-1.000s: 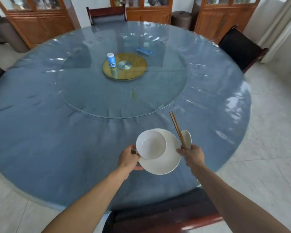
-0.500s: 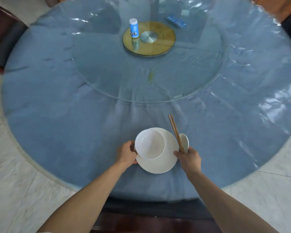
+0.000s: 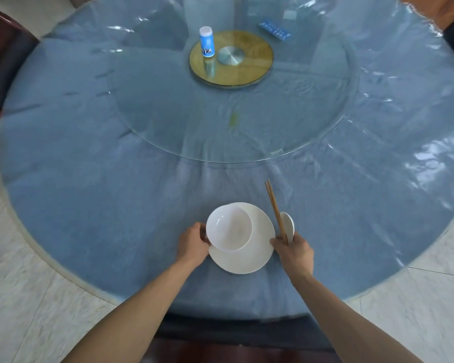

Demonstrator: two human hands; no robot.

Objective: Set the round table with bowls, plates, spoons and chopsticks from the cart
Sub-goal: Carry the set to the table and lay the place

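Nearest, a dark chair back (image 3: pixel 236 339) sits tucked under the near edge of the round table (image 3: pixel 89 205), which wears a blue cloth under clear plastic. Just beyond that edge, the left hand (image 3: pixel 193 246) grips the left rim of a white plate (image 3: pixel 257 247), its thumb touching the white bowl (image 3: pixel 228 227) that sits on the plate's left part. At the plate's right rim the right hand (image 3: pixel 295 251) clasps a pair of wooden chopsticks (image 3: pixel 274 208) and a white spoon (image 3: pixel 288 225), both pointing away toward the far side. Farther in lies a glass lazy Susan (image 3: pixel 299 113) on a gold base (image 3: pixel 257 66); a blue-and-white bottle (image 3: pixel 207 41) stands upright at its middle, left of the hub. A blue card (image 3: pixel 275 30) lies beyond on the right. A dark chair (image 3: pixel 3 61) stands at far left.
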